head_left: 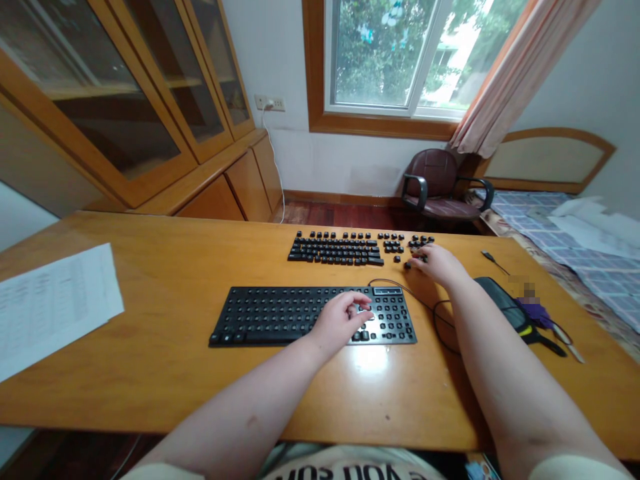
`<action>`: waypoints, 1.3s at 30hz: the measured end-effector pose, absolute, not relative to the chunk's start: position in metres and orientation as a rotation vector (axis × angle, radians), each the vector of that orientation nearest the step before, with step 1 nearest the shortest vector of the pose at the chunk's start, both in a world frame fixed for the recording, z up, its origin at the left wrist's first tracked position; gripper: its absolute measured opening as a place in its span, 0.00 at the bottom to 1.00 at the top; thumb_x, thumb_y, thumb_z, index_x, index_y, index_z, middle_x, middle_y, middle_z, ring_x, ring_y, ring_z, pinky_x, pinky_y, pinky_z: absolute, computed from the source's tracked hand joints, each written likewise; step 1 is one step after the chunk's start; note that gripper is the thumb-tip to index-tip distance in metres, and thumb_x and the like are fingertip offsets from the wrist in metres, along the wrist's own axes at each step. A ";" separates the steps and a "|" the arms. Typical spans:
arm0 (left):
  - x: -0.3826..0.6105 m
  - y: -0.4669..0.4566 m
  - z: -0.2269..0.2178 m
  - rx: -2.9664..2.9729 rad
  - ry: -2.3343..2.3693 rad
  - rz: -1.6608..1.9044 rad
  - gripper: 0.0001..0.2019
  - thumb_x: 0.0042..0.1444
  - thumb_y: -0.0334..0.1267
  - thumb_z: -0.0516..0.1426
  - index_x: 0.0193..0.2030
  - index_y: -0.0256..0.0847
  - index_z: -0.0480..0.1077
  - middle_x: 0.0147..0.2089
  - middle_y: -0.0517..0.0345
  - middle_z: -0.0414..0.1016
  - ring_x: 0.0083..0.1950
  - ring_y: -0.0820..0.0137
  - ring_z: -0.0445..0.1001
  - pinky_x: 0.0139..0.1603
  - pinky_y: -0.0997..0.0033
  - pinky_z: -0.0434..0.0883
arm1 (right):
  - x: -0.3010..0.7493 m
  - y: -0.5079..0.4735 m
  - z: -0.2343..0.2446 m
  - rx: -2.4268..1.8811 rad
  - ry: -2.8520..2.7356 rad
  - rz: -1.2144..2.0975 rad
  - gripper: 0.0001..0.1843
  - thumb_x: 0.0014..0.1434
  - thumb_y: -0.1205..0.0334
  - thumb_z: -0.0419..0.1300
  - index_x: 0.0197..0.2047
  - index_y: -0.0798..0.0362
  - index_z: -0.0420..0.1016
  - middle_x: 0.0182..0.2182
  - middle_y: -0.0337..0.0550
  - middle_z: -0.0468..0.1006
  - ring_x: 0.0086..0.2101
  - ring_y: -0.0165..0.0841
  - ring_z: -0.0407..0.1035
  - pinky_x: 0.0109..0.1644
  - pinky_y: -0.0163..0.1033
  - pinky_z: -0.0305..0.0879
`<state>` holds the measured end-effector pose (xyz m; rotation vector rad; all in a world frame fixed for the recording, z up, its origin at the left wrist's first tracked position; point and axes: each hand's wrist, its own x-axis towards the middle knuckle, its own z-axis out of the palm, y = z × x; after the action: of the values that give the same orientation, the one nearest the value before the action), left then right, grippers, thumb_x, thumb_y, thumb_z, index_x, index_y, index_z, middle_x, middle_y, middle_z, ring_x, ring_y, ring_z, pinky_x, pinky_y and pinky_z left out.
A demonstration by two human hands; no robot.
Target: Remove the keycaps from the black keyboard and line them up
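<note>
A black keyboard frame [280,313] with most keycaps removed lies on the wooden desk [165,267]. Behind it, loose black keycaps [335,249] are laid out in keyboard order. My left hand [343,320] rests on the frame's right part, fingers curled in a pinch over a key spot; what it holds is hidden. My right hand [434,261] reaches to the right end of the loose keycaps, fingers bent down onto a few of them. A few keycaps sit fitted along the frame's bottom row.
A printed sheet [50,303] lies at the desk's left. A black case [505,303] with purple item, a small tool [494,260] and the keyboard cable [440,320] are at the right. An armchair [440,190], bed and cabinets stand beyond.
</note>
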<state>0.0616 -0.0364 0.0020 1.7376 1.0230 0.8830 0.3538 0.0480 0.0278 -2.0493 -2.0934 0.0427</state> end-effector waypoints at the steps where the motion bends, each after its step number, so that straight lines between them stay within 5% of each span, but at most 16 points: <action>1: 0.060 -0.037 0.005 1.810 1.043 0.859 0.13 0.50 0.39 0.59 0.43 0.41 0.70 0.39 0.58 0.74 0.28 0.75 0.65 0.33 0.73 0.66 | 0.351 0.041 0.035 -1.946 -2.048 0.036 0.16 0.58 0.53 0.53 0.34 0.56 0.76 0.37 0.51 0.74 0.38 0.39 0.69 0.43 0.40 0.63; 5: 0.055 -0.039 0.015 2.242 1.042 0.638 0.20 0.42 0.48 0.64 0.43 0.44 0.71 0.42 0.58 0.73 0.43 0.66 0.69 0.47 0.65 0.64 | 0.322 -0.008 0.060 -1.430 -1.852 0.174 0.24 0.64 0.53 0.41 0.34 0.54 0.74 0.34 0.47 0.73 0.38 0.36 0.69 0.44 0.39 0.64; 9: 0.055 -0.040 0.015 2.460 1.052 0.337 0.21 0.39 0.50 0.66 0.38 0.43 0.71 0.40 0.56 0.73 0.45 0.61 0.68 0.46 0.62 0.63 | 0.275 -0.058 0.050 -1.442 -1.867 0.580 0.19 0.64 0.53 0.45 0.33 0.53 0.73 0.21 0.39 0.70 0.21 0.30 0.64 0.27 0.35 0.61; 25: 0.058 -0.038 0.017 2.528 1.077 0.151 0.19 0.41 0.50 0.64 0.35 0.41 0.69 0.37 0.56 0.73 0.42 0.60 0.69 0.42 0.63 0.65 | 0.231 -0.064 0.006 -1.485 -2.138 0.676 0.13 0.63 0.61 0.48 0.32 0.53 0.71 0.22 0.40 0.72 0.29 0.33 0.66 0.34 0.36 0.61; 32: 0.058 -0.040 0.014 2.526 1.059 0.225 0.14 0.43 0.47 0.62 0.33 0.42 0.70 0.35 0.55 0.73 0.40 0.60 0.69 0.42 0.63 0.66 | 0.230 -0.069 -0.001 -1.243 -2.332 0.507 0.12 0.63 0.58 0.51 0.33 0.53 0.72 0.29 0.44 0.76 0.32 0.34 0.70 0.37 0.37 0.64; 39: 0.062 -0.038 0.000 2.442 0.933 0.367 0.08 0.48 0.43 0.59 0.30 0.41 0.72 0.31 0.56 0.73 0.38 0.66 0.70 0.42 0.69 0.65 | 0.235 -0.078 -0.011 -1.116 -2.357 0.076 0.12 0.63 0.59 0.51 0.34 0.54 0.73 0.23 0.45 0.77 0.25 0.33 0.70 0.32 0.38 0.63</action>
<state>0.0616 -0.0376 0.0003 2.4419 0.9325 0.3671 0.2350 -0.0780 -0.0114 -1.1164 -2.3575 0.0759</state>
